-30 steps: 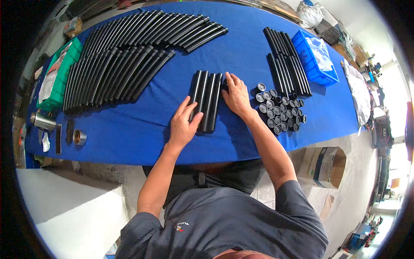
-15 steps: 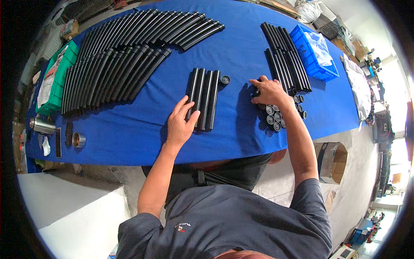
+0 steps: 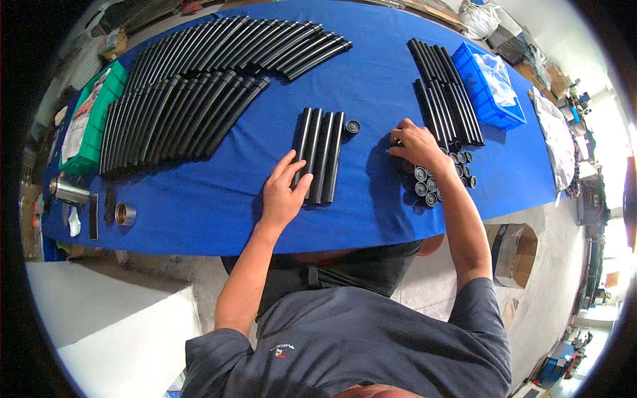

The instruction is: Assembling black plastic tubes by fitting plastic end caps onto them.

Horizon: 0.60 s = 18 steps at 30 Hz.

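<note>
A row of several black tubes (image 3: 328, 159) lies side by side on the blue cloth in front of me. My left hand (image 3: 284, 194) is open, its fingers spread against the near left side of this row. One round black cap (image 3: 352, 127) rests by the row's far right end. To the right, my right hand (image 3: 419, 146) is above the left edge of a cluster of round black caps (image 3: 421, 189). Its thumb and fingers are pinched around a dark piece that looks like one of these caps, mostly hidden by the fingers.
Many capped black tubes (image 3: 192, 109) fan across the far left, beside a green crate (image 3: 106, 119). More tubes (image 3: 451, 109) lie at the right, next to a blue crate (image 3: 494, 113). A metal cylinder (image 3: 70, 191) and a metal ring (image 3: 125, 214) sit near the left edge.
The whole view has shifted slightly. My right hand's fingers have curled in more over the caps. My left hand stays by the tube row.
</note>
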Each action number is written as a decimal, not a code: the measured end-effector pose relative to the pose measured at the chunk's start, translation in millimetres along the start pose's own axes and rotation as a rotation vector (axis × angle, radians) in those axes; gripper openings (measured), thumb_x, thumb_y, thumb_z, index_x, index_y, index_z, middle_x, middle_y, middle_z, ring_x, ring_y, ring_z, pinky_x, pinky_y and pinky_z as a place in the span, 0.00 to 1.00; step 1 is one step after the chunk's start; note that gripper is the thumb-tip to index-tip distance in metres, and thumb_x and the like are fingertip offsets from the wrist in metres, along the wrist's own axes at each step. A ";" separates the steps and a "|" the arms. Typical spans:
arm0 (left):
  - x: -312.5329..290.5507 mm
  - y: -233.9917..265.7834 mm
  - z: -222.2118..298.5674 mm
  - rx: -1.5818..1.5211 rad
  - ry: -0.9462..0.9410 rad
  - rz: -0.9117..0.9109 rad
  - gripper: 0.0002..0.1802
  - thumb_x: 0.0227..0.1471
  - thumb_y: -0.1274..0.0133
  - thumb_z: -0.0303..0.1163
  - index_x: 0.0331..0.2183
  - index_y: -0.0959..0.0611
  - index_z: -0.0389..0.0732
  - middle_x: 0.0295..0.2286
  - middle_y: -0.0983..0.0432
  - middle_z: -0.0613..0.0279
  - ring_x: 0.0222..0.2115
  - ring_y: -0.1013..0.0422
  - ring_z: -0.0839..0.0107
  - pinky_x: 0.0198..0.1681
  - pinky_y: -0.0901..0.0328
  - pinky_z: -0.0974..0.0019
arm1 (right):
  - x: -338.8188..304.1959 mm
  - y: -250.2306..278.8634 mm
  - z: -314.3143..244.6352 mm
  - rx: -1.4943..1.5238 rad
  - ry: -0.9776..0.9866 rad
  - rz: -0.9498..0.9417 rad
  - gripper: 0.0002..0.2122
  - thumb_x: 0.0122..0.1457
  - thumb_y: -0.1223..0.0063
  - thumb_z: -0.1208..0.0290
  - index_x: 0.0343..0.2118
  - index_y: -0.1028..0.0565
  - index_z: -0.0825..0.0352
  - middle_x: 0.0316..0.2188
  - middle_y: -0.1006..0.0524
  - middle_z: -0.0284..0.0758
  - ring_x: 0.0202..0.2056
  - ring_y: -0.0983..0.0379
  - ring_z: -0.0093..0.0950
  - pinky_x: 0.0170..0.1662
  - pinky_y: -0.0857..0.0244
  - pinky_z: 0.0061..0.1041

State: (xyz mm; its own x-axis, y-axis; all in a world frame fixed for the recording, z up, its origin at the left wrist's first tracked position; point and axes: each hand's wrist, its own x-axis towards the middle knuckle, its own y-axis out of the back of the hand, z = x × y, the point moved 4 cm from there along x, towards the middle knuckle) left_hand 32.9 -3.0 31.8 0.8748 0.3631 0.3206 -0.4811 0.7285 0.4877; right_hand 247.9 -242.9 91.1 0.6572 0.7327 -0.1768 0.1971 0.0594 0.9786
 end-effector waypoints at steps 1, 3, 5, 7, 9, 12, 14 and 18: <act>-0.1 -2.0 -1.5 -0.005 -0.015 0.003 0.19 0.53 0.42 0.35 0.44 0.18 0.34 0.53 0.29 0.44 0.53 0.31 0.51 0.56 0.37 0.57 | -3.5 0.3 -1.2 -0.007 -0.018 -0.010 0.22 0.49 0.36 0.54 0.44 0.22 0.61 0.46 0.28 0.44 0.46 0.26 0.43 0.50 0.34 0.41; 0.8 -3.3 2.1 -0.016 -0.013 -0.003 0.19 0.53 0.41 0.35 0.44 0.18 0.34 0.53 0.29 0.44 0.54 0.32 0.51 0.56 0.37 0.57 | -6.8 -0.4 1.6 0.001 -0.051 -0.047 0.23 0.48 0.36 0.51 0.43 0.21 0.60 0.47 0.28 0.44 0.49 0.29 0.42 0.53 0.39 0.42; 0.1 -2.6 2.8 -0.017 -0.011 0.004 0.19 0.53 0.41 0.35 0.44 0.18 0.34 0.53 0.29 0.44 0.54 0.32 0.51 0.56 0.37 0.57 | -6.6 -0.2 3.7 -0.026 -0.025 -0.044 0.22 0.48 0.37 0.52 0.43 0.21 0.60 0.50 0.29 0.45 0.49 0.29 0.42 0.53 0.38 0.41; -0.5 -2.0 0.9 -0.028 -0.015 0.011 0.18 0.52 0.41 0.35 0.43 0.18 0.34 0.53 0.29 0.43 0.53 0.31 0.50 0.56 0.37 0.57 | -4.0 -0.4 2.7 -0.052 -0.015 -0.067 0.21 0.47 0.36 0.56 0.43 0.22 0.60 0.53 0.31 0.46 0.51 0.30 0.44 0.54 0.37 0.41; -1.1 -1.2 0.6 -0.022 -0.018 0.026 0.18 0.52 0.41 0.35 0.43 0.18 0.34 0.52 0.29 0.43 0.53 0.31 0.50 0.56 0.36 0.57 | -5.4 0.6 2.5 -0.047 0.018 -0.040 0.21 0.46 0.36 0.58 0.43 0.22 0.60 0.51 0.30 0.45 0.50 0.30 0.44 0.54 0.39 0.42; -1.2 -2.1 -1.6 -0.018 -0.045 0.041 0.18 0.52 0.40 0.34 0.43 0.18 0.34 0.52 0.29 0.43 0.52 0.30 0.50 0.55 0.35 0.57 | -6.2 7.0 0.2 -0.014 -0.026 -0.092 0.19 0.45 0.38 0.63 0.41 0.21 0.62 0.49 0.29 0.47 0.49 0.30 0.45 0.53 0.35 0.41; -1.3 -5.0 -2.8 -0.077 -0.026 0.037 0.18 0.52 0.41 0.35 0.43 0.18 0.34 0.52 0.29 0.43 0.51 0.29 0.50 0.54 0.34 0.58 | -6.4 2.1 9.9 -0.004 0.013 -0.009 0.17 0.46 0.39 0.65 0.41 0.21 0.63 0.48 0.28 0.47 0.48 0.29 0.45 0.52 0.34 0.39; -2.4 -3.0 -2.9 -0.005 -0.042 0.046 0.18 0.52 0.41 0.36 0.42 0.17 0.34 0.52 0.28 0.44 0.50 0.28 0.51 0.53 0.33 0.58 | -6.0 5.6 5.2 0.076 0.058 0.000 0.16 0.46 0.38 0.68 0.40 0.21 0.67 0.46 0.28 0.48 0.48 0.29 0.46 0.52 0.34 0.38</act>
State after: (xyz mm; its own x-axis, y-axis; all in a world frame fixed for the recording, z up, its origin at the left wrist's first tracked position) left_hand 32.4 -4.4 27.2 0.8485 0.3717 0.3767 -0.5206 0.7143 0.4677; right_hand 248.9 -250.5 97.0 0.6146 0.7706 -0.1688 0.2536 0.0096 0.9673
